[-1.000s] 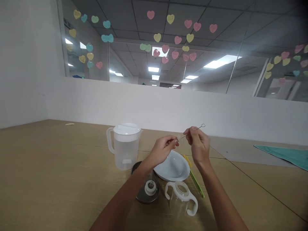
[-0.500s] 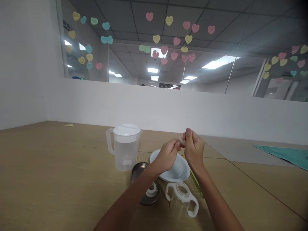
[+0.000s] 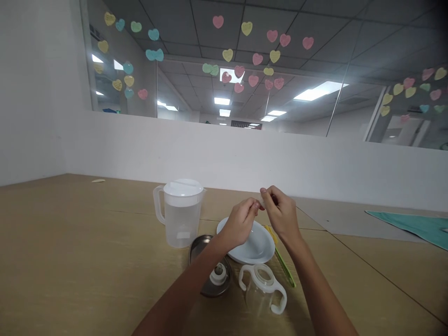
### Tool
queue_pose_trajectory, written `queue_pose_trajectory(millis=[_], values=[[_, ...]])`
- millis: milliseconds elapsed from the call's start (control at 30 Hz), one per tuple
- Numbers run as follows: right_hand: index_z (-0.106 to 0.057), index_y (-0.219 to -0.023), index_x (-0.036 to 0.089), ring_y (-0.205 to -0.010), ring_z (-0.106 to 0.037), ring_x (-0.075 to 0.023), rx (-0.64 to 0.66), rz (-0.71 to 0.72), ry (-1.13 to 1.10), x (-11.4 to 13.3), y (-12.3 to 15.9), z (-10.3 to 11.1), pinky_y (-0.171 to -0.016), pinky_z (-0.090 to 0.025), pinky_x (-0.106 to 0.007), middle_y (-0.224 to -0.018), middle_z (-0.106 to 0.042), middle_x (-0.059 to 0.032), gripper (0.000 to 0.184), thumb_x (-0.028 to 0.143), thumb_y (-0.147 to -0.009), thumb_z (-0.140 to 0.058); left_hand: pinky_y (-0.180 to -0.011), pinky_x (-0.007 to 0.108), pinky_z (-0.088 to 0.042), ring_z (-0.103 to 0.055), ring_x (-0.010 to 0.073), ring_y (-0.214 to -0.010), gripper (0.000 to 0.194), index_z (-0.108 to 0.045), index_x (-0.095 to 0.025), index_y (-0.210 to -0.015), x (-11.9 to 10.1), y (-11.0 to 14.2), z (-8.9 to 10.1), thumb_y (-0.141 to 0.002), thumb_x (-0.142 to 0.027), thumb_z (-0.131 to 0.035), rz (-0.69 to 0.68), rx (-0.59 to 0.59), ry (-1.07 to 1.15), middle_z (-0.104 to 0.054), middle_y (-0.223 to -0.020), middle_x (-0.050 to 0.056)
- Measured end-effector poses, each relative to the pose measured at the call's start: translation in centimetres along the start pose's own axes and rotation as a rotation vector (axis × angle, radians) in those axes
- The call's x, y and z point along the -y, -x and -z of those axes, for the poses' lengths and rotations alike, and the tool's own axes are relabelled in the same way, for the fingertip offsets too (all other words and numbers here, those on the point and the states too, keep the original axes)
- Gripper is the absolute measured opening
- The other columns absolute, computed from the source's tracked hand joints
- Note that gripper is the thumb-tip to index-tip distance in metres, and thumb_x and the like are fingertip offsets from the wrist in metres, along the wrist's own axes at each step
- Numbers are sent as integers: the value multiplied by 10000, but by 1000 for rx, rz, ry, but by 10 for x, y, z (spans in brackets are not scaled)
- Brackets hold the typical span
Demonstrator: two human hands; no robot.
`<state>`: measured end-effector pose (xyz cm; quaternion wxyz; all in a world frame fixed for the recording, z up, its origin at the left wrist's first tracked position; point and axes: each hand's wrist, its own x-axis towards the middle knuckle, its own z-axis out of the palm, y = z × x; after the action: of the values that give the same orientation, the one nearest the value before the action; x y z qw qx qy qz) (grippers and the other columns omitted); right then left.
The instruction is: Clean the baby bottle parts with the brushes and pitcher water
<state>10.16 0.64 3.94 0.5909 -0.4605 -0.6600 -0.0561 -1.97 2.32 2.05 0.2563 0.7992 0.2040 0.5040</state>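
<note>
My left hand [image 3: 241, 223] and my right hand [image 3: 281, 211] meet above the far side of a white bowl [image 3: 257, 249]. Both have their fingers pinched around a small translucent piece [image 3: 262, 201], mostly covered by the fingertips, so its kind is unclear. Below the hands stands a clear baby bottle [image 3: 259, 294] with two white curved handles and an open top. Partly behind my left forearm lies an oval metal tray [image 3: 199, 247], holding a white ring-shaped part [image 3: 219, 276]. A green-handled brush [image 3: 286, 268] with a yellow end rests beside the bowl.
A lidded translucent pitcher [image 3: 182, 221] of clear liquid stands left of the bowl. On the right, a teal cloth [image 3: 416, 224] lies over a grey surface [image 3: 336, 219]. A white wall [image 3: 210, 154] with windows above closes off the table's back.
My right hand has turned, its thumb now pointing left toward the left fingertips. The small piece shows less than before. More of the brush's yellow end is visible.
</note>
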Motion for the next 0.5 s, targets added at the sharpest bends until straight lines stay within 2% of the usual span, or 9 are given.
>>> queue_pose_trajectory(millis=[100, 167, 233, 400, 500], values=[[-327, -483, 189, -443, -272, -72, -40, 3, 99, -3, -2, 1, -471, -227, -221, -442, -290, 67, 418, 413, -816, -447, -676, 236, -359, -455, 131, -703, 268, -487, -163, -774, 0, 0, 3, -910, -286, -290, 7, 6, -60, -474, -711, 3], [-274, -456, 192, -441, -234, -67, -87, -12, 73, -6, -4, 9, -463, -207, -225, -444, -219, 70, 433, 383, -786, -479, -693, 240, -364, -473, 137, -735, 266, -512, -162, -811, -2, -1, 5, -908, -282, -296, 2, 25, -100, -520, -758, 16], [-247, -453, 196, -442, -222, -63, -175, -53, -14, -11, -7, 21, -453, -198, -226, -457, -192, 69, 428, 342, -768, -498, -711, 242, -372, -491, 145, -771, 277, -536, -160, -833, -5, -1, 6, -908, -280, -297, -5, 60, -118, -557, -804, 29], [-223, -456, 205, -407, -197, -53, -520, -179, -321, -21, -14, 40, -409, -168, -222, -448, -172, 85, 452, 283, -720, -582, -701, 230, -381, -505, 141, -761, 290, -560, -156, -828, -11, -2, 3, -905, -268, -305, -24, 133, -114, -571, -788, 30], [-206, -462, 209, -381, -173, -43, -560, -241, -539, -18, -15, 32, -382, -157, -213, -431, -170, 97, 483, 309, -713, -607, -672, 224, -377, -498, 140, -748, 292, -560, -156, -825, -8, -2, 1, -906, -275, -307, -14, 121, -118, -561, -773, 26]])
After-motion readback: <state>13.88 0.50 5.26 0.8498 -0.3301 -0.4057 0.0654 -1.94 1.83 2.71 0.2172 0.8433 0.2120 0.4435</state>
